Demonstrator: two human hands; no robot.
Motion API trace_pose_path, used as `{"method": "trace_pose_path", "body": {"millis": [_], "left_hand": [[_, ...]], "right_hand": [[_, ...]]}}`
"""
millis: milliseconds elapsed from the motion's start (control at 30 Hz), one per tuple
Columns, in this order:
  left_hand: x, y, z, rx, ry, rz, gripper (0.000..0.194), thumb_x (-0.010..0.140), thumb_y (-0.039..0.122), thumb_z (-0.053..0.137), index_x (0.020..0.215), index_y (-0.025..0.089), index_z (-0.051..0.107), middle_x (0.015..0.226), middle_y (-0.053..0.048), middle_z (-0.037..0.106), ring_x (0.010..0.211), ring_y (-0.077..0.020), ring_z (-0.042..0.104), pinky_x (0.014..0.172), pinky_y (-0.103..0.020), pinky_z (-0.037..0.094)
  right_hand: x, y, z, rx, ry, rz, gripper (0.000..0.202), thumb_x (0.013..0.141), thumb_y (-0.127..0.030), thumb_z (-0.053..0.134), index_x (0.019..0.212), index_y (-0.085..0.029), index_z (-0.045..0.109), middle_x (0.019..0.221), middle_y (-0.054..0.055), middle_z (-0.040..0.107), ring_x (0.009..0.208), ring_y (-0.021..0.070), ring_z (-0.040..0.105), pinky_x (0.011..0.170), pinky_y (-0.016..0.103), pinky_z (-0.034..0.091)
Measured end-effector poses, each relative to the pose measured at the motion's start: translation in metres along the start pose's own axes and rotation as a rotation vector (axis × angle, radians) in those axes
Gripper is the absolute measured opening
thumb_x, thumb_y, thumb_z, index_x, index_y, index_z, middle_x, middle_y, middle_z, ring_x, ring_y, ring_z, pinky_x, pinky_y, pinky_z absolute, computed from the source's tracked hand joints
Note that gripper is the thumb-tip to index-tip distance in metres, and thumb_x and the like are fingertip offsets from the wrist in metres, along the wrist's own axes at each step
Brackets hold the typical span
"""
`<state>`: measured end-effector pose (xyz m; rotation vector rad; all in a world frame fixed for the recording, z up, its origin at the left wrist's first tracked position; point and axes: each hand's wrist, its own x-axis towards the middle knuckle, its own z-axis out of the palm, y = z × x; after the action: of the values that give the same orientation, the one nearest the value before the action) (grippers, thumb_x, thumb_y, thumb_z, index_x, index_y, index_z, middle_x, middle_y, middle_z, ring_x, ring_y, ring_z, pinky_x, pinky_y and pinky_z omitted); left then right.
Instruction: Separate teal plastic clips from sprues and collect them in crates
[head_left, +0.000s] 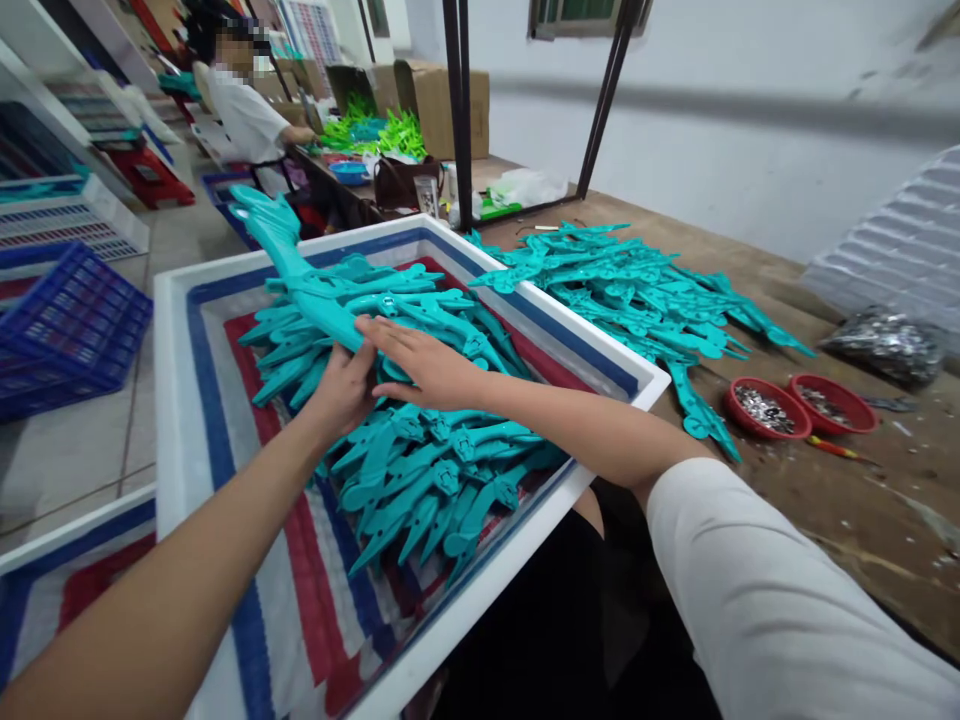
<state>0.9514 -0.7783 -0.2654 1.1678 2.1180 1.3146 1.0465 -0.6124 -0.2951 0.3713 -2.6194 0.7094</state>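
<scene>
My left hand (346, 388) is closed around the near end of a long teal plastic piece (289, 255), whose flared far end points up and away over the tray's back edge. Across it lies my right hand (424, 365), fingers stretched out and thumb apart, its fingertips at the teal piece and my left hand. Beneath both hands, many similar teal plastic pieces (427, 470) are heaped in a white-rimmed tray (176, 400) lined with red, white and blue striped cloth. My hands hide part of the held piece's near end.
On the right, a wooden bench (847, 500) bears a teal pile (622, 290), red bowls of small metal parts (765, 408) and a bag of metal bits (885, 345). Blue crates (71, 320) stand left. A co-worker (244, 120) sits beyond, near green pieces (401, 135).
</scene>
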Motion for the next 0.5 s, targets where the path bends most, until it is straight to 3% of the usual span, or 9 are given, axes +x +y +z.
{"method": "trace_pose_path", "body": {"millis": [100,200,267,333,400,500], "left_hand": [[0.003,-0.003,0.013,-0.215,0.047,-0.063,0.087,0.096,0.089,0.07,0.172,0.049,0.057,0.181,-0.003,0.065,0.162,-0.0405,0.064,0.118,-0.052,0.072],[0.005,-0.006,0.021,-0.368,0.113,-0.061,0.102,0.082,0.082,0.089,0.171,0.046,0.054,0.186,-0.006,0.058,0.152,-0.0404,0.07,0.098,-0.046,0.077],[0.006,-0.007,0.02,-0.398,0.149,-0.107,0.111,0.077,0.074,0.096,0.172,0.041,0.051,0.182,-0.012,0.06,0.148,-0.042,0.074,0.087,-0.043,0.077],[0.008,-0.011,0.012,-0.296,0.137,-0.198,0.115,0.076,0.069,0.098,0.173,0.036,0.046,0.177,-0.016,0.064,0.144,-0.043,0.076,0.081,-0.041,0.076],[0.01,-0.021,-0.002,-0.061,0.07,-0.323,0.118,0.076,0.07,0.095,0.174,0.029,0.044,0.169,-0.02,0.071,0.136,-0.0453,0.081,0.076,-0.042,0.074],[0.012,-0.052,-0.025,0.33,-0.063,-0.487,0.121,0.068,0.079,0.084,0.17,0.023,0.051,0.147,-0.021,0.084,0.118,-0.0519,0.087,0.07,-0.048,0.073]], "right_hand": [[-0.002,0.018,0.003,0.079,-0.003,0.034,0.086,0.12,-0.053,0.072,0.195,-0.022,0.042,0.202,0.014,0.036,0.189,0.0318,0.036,0.155,0.051,0.035],[-0.002,0.034,-0.003,0.05,0.012,-0.045,0.08,0.121,-0.064,0.069,0.188,-0.022,0.055,0.197,0.014,0.046,0.184,0.0324,0.044,0.153,0.05,0.039],[0.003,0.053,-0.021,-0.024,0.102,-0.034,0.066,0.123,-0.064,0.065,0.176,-0.025,0.071,0.187,0.013,0.061,0.178,0.0331,0.053,0.151,0.052,0.04],[0.007,0.087,-0.059,-0.136,0.251,0.141,0.052,0.126,-0.054,0.057,0.16,-0.024,0.082,0.171,0.013,0.075,0.165,0.0336,0.064,0.146,0.053,0.045],[0.007,0.134,-0.115,-0.292,0.374,0.462,0.048,0.126,-0.041,0.052,0.153,-0.017,0.084,0.159,0.018,0.081,0.153,0.0352,0.071,0.139,0.052,0.052],[-0.013,0.213,-0.204,-0.593,0.337,0.942,0.053,0.121,-0.029,0.054,0.163,-0.007,0.077,0.17,0.029,0.07,0.162,0.0431,0.063,0.138,0.059,0.05]]}}
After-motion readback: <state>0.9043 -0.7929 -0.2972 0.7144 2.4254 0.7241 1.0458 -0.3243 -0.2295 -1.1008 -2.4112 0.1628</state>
